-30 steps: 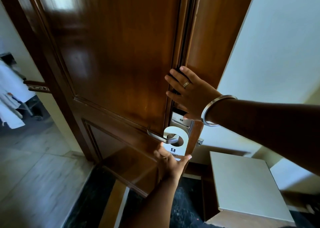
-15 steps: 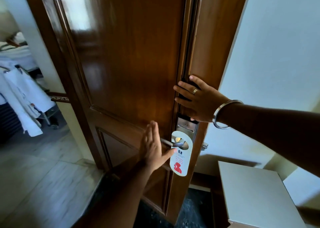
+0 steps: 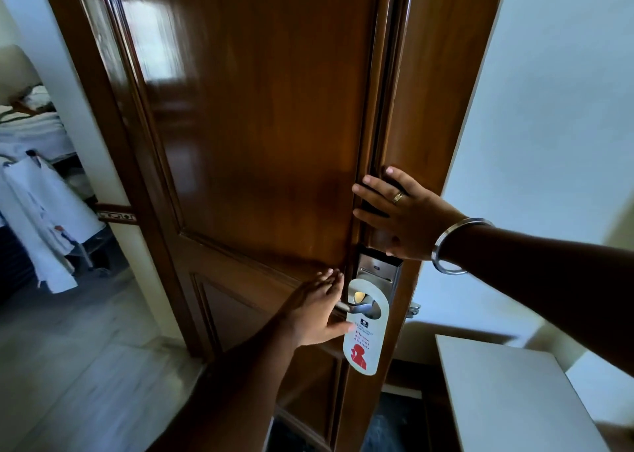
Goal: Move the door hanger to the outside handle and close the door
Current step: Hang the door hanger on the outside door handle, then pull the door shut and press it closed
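Observation:
A white door hanger [image 3: 364, 338] with a red figure and red lettering hangs from the silver lever handle [image 3: 360, 307] of the dark wooden door [image 3: 260, 125], under a metal lock plate [image 3: 377, 269]. My left hand [image 3: 315, 309] lies flat on the door beside the handle, fingers straight, thumb touching the hanger's left edge. My right hand [image 3: 401, 211], with a ring and a steel bangle, wraps its fingers around the door's edge above the lock plate. The door stands partly open.
Through the gap at left I see a room with pale floor tiles [image 3: 68, 366], white garments on a rack [image 3: 44, 218] and a bed. A white box-like cabinet [image 3: 507, 393] stands low at the right against the pale wall [image 3: 549, 125].
My left hand let go of the hanger's lower end and now lies flat on the door. The hanger swung down to hang straight. The door and view shifted slightly right.

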A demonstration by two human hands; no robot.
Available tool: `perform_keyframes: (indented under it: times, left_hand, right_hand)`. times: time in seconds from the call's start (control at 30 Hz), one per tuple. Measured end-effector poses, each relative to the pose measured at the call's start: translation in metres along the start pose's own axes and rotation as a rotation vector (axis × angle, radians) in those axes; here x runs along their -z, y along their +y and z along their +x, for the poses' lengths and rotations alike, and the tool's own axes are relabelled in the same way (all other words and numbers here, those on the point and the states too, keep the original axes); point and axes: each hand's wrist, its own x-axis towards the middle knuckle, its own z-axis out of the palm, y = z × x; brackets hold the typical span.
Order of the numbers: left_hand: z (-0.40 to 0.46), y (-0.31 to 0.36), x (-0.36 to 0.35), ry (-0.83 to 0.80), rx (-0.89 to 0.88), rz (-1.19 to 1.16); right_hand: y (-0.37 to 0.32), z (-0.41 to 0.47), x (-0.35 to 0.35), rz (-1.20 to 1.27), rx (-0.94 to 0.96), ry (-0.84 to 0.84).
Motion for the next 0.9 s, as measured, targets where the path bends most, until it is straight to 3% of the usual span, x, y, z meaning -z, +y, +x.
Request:
perform_keyframes:
  times: [0.33, 0.63, 0.73, 0.9]
  left_hand:
    - [-0.037, -0.002, 0.01, -0.037, 0.027, -0.017]
    - [-0.121, -0.002, 0.035, -0.02, 0.093, 0.051]
    - [-0.152, 0.001, 0.054, -0.108, 0.163, 0.145]
    - [-0.222, 0.013, 0.08, -0.061, 0.335, 0.215]
  right_hand:
    - [-0.012, -0.01, 0.044, 0.029, 0.056, -0.058]
    - [-0.043, -0.008, 0.099, 0.104, 0.152, 0.074]
    - [-0.054, -0.007, 0.127, 0.185, 0.221, 0.231]
    - [-0.059, -0.009, 0.168, 0.185, 0.444, 0.827]
